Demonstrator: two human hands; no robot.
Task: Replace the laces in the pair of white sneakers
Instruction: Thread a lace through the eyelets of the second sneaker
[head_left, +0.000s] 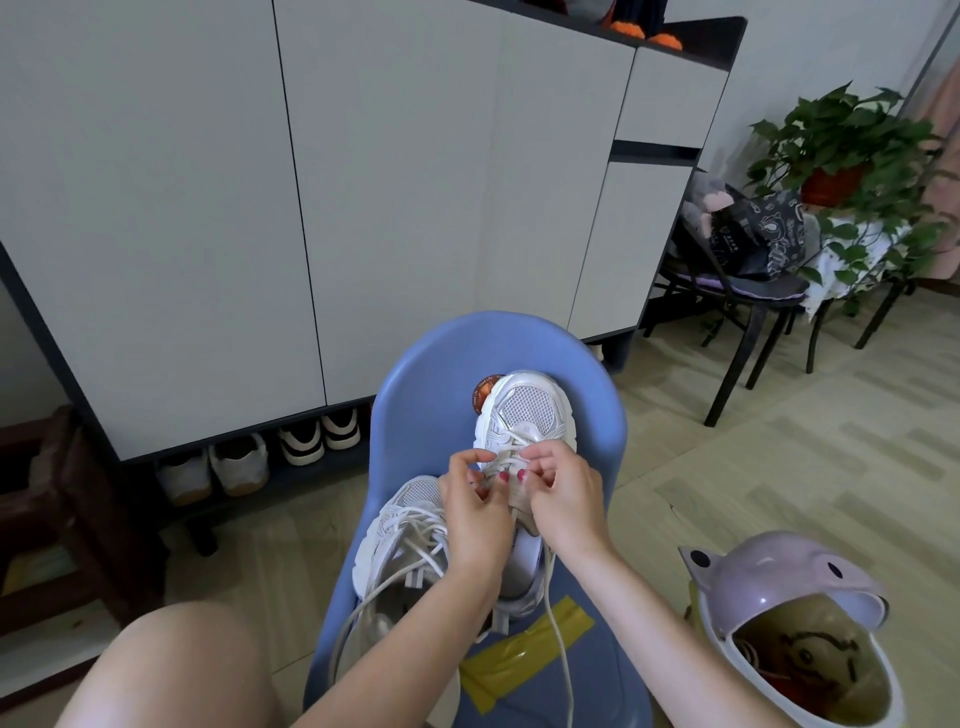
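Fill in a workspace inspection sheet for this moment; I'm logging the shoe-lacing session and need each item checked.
Surface: blue plastic chair serves as the work surface; yellow tape strips stuck on its seat.
Job's things: two white sneakers on the chair, far sneaker being laced, near sneaker with loose laces; a white lace trails off the far sneaker toward the camera.
Clutter: lilac lidded bin, open, at right.
Grippers: left hand and right hand both pinch laces at the far sneaker's eyelets.
Cables: nothing seen.
Surroundings: white cabinet with shoes beneath; potted plant; black chair holding a bag.
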